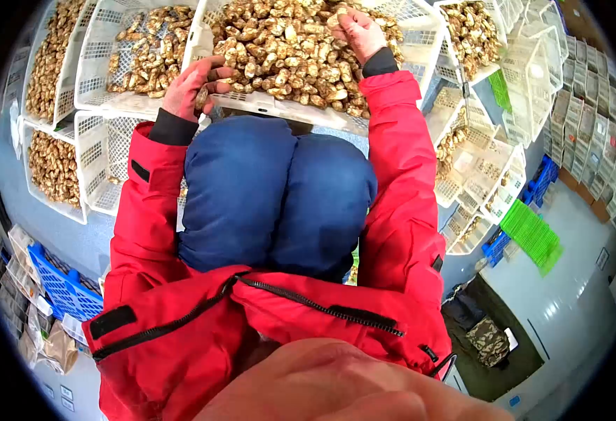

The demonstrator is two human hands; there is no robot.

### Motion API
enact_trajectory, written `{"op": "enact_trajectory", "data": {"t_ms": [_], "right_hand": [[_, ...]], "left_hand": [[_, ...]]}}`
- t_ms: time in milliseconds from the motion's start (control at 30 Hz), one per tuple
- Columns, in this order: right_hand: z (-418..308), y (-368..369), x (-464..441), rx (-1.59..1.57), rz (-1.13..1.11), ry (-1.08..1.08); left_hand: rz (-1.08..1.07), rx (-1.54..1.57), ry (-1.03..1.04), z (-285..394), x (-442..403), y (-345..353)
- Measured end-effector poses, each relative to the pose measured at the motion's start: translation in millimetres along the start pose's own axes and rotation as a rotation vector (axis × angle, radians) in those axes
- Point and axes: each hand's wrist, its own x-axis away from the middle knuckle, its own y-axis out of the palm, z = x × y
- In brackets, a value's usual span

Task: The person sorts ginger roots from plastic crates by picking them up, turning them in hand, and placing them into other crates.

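A white plastic crate point(259, 104) in front of my knees holds a heap of stubby brown-and-cream pieces point(287, 59), like small mushrooms or tubers; their exact kind is unclear. My right hand point(359, 34) is above the far right of the heap, its thumb and fingertips pinched on one pale piece point(334, 19). At the crate's near left corner, my left hand point(194, 88) has its fingers curled beside the heap. Something brownish shows near its thumb, but I cannot make out what it is.
More crates of the same pieces stand left point(157, 52) and right point(470, 35). A smaller crate point(444, 151) is at right. Green slatted panels point(532, 235) lie on the floor, a blue crate point(66, 284) stands lower left, and stacked crates point(588, 119) line the far right.
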Motion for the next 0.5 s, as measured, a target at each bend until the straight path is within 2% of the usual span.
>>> {"op": "enact_trajectory", "data": {"t_ms": [33, 67, 133, 167, 267, 300, 400, 467, 500], "right_hand": [[1.3, -8.8, 1.5, -0.367, -0.169, 0.021], [-11.1, -2.4, 17.8, -0.552, -0.405, -0.176], [-39.0, 14.9, 39.4, -0.572, -0.243, -0.007], [-46.7, 22.5, 43.0, -0.484, -0.174, 0.058], [-44.4, 32.4, 49.5, -0.288, -0.211, -0.028], [-45.6, 33.1, 54.2, -0.235, -0.178, 0.032], [-47.5, 16.9, 64.9, 0.157, -0.308, 0.201], [-31.3, -14.1, 61.3, 0.095, -0.407, 0.377], [-17.2, -28.6, 47.2, 0.501, -0.295, 0.195]], "left_hand": [[-0.015, -0.018, -0.006, -0.9, -1.0, 1.8], [-0.03, -0.038, -0.002, -0.1, -3.1, 3.9], [-0.059, -0.046, 0.012, 1.7, -3.7, 7.0], [-0.068, -0.052, 0.016, 1.7, -1.7, 7.4], [-0.035, -0.054, -0.023, 2.4, -1.6, 5.4], [-0.032, -0.066, -0.019, 4.3, 0.2, 6.6], [-0.023, -0.048, -0.023, 3.3, -0.3, 4.7], [-0.036, -0.027, -0.021, 1.9, -1.7, 3.3], [-0.043, -0.016, -0.023, 0.4, -2.2, 3.2]]}}
